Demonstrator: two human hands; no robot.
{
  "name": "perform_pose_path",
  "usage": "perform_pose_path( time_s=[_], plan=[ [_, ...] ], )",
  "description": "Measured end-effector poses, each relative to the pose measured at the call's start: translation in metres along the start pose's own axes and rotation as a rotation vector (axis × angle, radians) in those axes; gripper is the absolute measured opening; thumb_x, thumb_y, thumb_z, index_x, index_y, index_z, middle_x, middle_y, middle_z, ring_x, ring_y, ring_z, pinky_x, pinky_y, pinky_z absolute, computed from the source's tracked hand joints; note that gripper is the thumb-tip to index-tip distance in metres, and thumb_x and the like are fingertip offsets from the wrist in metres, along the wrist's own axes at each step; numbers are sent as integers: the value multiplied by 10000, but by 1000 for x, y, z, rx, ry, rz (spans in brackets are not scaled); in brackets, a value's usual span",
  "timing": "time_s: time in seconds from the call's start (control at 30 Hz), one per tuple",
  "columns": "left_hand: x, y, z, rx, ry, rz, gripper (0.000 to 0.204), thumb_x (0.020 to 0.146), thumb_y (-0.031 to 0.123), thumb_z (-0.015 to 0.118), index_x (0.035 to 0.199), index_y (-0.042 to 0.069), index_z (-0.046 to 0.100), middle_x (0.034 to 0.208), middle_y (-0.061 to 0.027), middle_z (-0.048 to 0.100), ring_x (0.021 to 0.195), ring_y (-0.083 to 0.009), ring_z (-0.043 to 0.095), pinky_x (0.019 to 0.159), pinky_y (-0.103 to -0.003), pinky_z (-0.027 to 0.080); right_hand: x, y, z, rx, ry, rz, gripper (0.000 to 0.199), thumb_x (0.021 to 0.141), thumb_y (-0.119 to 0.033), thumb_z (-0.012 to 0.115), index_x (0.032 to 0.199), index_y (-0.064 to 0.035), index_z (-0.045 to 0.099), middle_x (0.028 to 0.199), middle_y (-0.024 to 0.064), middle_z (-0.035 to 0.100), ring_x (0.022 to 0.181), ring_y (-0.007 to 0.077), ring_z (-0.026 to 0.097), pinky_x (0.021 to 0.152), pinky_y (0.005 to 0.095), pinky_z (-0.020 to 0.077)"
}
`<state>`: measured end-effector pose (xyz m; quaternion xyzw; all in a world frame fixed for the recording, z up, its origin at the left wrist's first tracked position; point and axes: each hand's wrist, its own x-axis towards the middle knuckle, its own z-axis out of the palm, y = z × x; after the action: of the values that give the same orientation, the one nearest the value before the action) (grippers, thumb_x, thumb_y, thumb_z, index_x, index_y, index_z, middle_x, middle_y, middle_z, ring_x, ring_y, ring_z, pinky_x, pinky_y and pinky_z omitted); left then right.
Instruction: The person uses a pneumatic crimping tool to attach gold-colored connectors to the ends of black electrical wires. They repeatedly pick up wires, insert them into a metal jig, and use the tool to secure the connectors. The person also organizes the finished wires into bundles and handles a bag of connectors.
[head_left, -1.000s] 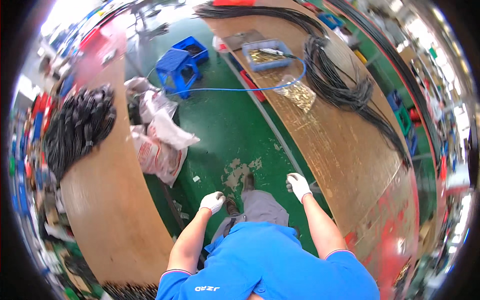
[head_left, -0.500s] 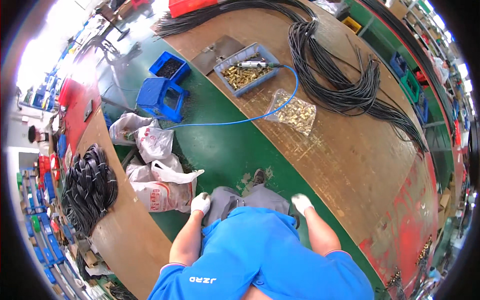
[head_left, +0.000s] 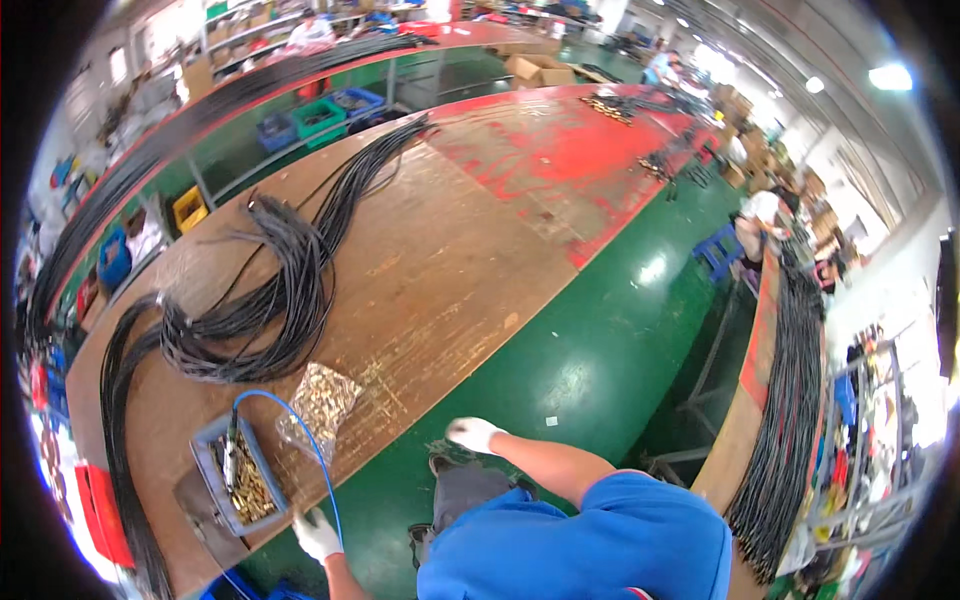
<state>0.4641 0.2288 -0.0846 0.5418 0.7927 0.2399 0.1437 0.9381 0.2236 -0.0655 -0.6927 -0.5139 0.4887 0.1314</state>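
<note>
My left hand [head_left: 316,535], in a white glove, is at the edge of the brown table, close to the corner of a grey-blue plastic bin [head_left: 283,497]. Its fingers are apart and nothing shows in them. The bin holds many small brass fittings [head_left: 252,488], and a silver pneumatic tool [head_left: 230,462] lies across them. From that tool a blue air hose [head_left: 318,450] arcs past my left hand. My right hand [head_left: 474,434], also gloved, hangs over the green floor beside the table, fingers loosely extended and holding nothing visible.
A clear bag of brass fittings [head_left: 322,400] sits by the bin. Bundles of black cable [head_left: 285,290] lie along the table [head_left: 450,270]. At right, a long bench carries more black cables [head_left: 785,400]. A blue stool [head_left: 718,250] and seated people are farther off.
My view has swung to the right, bringing the far tables and right bench into sight. My left hand has come from beside the white bags to the table edge near the bin.
</note>
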Motion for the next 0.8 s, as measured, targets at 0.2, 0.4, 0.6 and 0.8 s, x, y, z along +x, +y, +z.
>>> perform_pose_path(
  time_s=[0.2, 0.4, 0.6, 0.8],
  plan=[
    [132, -14, -48, 190, 19, 142, 449, 956, 284, 662, 1316, 16, 652, 1221, -239, 694, 1122, -422, 654, 968, -473, 506, -157, 185, 48, -227, 50, 849, 407, 889, -268, 544, 1161, -55, 760, 1229, 218, 718, 1146, 315, 703, 970, 423, 530],
    [215, -12, -48, 504, 16, 276, 682, 886, 168, 690, 1512, 38, 453, 1431, -263, 558, 1314, -399, 533, 1130, -452, 418, -213, 171, 87, 135, 117, 903, 350, 917, -327, 552, 904, -40, 752, 826, 177, 728, 715, 290, 719, 724, 411, 560],
    [283, -90, -18, 327, -220, 291, 792, 799, 70, 592, 1563, 78, 387, 1407, -239, 591, 1205, -429, 616, 1037, -481, 498, -162, 43, 94, 303, 444, 612, 465, 941, -416, 578, 1199, -56, 721, 1081, 194, 740, 953, 295, 715, 866, 413, 552],
    [308, -83, -3, 344, -452, 256, 598, 788, 82, 593, 1383, 38, 559, 1194, -231, 700, 1062, -433, 668, 936, -491, 526, -181, 17, 180, 114, 191, 463, 456, 940, -401, 578, 1249, -90, 704, 1221, 190, 718, 1157, 375, 665, 1006, 442, 508]
  ],
)
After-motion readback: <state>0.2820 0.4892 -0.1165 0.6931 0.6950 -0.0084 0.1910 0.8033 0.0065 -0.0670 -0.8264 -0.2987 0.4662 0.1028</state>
